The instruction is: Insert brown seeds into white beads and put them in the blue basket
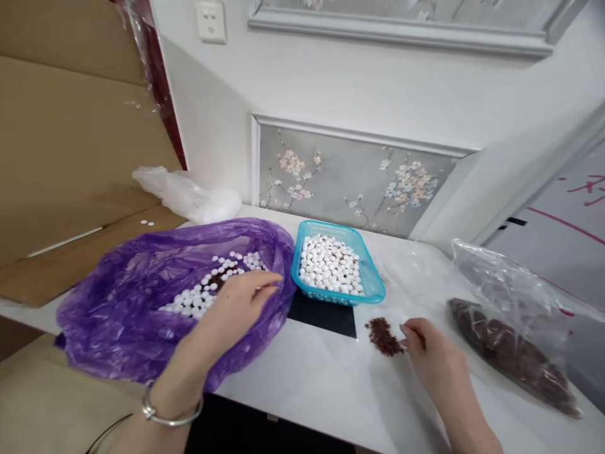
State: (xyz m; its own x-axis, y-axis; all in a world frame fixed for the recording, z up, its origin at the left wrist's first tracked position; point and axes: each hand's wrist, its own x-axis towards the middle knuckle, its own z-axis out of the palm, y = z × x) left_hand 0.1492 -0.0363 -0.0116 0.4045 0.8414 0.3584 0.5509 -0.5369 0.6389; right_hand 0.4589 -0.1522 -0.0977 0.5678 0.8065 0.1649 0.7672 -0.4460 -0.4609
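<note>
My left hand (246, 296), with a silver bangle on the wrist, hangs over the right part of an opened purple plastic bag (118, 302). Its fingers are drawn together, and whatever they hold, if anything, is hidden. Inside that bag lie many small white balls (191, 301) with some dark brown material among them. Just right of the bag, a turquoise plastic basket (373, 287) is filled with similar white balls (331, 265). My right hand (437, 353) is closed in a pinch at the right edge of a small pile of reddish-brown bits (384, 336); its fingertips' contents are unclear.
A clear bag of dark brown material (515, 353) lies at the right of the white table (302, 372). Cardboard (70, 145) stands at left, beside a crumpled white plastic bag (189, 195). A black flat patch (326, 315) shows below the basket; a wall rises behind.
</note>
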